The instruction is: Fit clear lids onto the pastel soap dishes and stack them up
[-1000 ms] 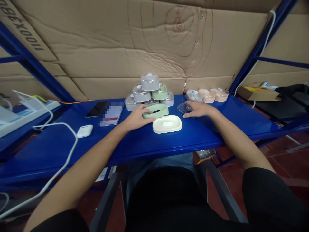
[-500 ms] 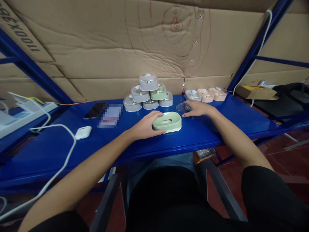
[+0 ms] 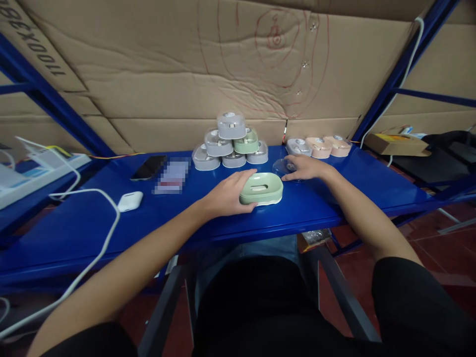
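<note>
In the head view, the left hand [image 3: 235, 194] is clamped on the green tray [image 3: 268, 182], thumb at its near side and fingers at its far side, the tray seated over a white base [image 3: 274, 202] on the blue table [image 3: 297, 210]. The right hand [image 3: 303, 167] rests on the clear lid [image 3: 281, 167], thumb and fingers apart, just behind and to the right of the tray; stacked lidded boxes [image 3: 230, 126] stand behind.
</note>
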Action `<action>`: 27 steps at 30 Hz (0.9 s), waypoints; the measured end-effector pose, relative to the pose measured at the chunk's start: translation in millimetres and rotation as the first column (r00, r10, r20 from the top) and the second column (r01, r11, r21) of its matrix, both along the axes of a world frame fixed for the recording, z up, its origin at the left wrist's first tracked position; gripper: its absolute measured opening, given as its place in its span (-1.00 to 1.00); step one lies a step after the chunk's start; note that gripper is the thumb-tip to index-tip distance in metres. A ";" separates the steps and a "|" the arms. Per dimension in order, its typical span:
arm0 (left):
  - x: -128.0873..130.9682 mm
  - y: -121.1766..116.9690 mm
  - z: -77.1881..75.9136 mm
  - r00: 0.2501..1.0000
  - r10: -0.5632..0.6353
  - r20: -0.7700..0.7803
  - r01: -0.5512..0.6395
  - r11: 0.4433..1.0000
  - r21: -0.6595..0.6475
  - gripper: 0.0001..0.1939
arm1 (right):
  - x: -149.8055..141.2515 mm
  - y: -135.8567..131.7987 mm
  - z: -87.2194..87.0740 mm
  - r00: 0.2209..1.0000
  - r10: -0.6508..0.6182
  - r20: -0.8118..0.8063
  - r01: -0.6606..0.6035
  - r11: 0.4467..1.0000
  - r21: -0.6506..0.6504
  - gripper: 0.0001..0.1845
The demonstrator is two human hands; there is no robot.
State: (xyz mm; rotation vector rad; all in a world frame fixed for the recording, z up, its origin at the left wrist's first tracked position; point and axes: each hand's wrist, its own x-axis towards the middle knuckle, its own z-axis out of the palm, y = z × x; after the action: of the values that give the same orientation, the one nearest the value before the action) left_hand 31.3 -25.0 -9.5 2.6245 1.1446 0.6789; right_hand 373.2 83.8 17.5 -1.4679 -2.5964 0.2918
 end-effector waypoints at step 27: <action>-7.4 28.3 -25.5 0.958 0.100 0.267 -0.014 0.953 -0.304 0.51 | -73.6 -60.7 -2.1 0.852 0.474 -0.223 -0.438 0.878 0.193 -0.05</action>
State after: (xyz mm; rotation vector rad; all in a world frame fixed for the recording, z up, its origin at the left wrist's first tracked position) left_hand 23.9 3.3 -35.0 2.1707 1.1403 0.7892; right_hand 299.5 23.1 15.4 -0.6900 -2.6426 0.3273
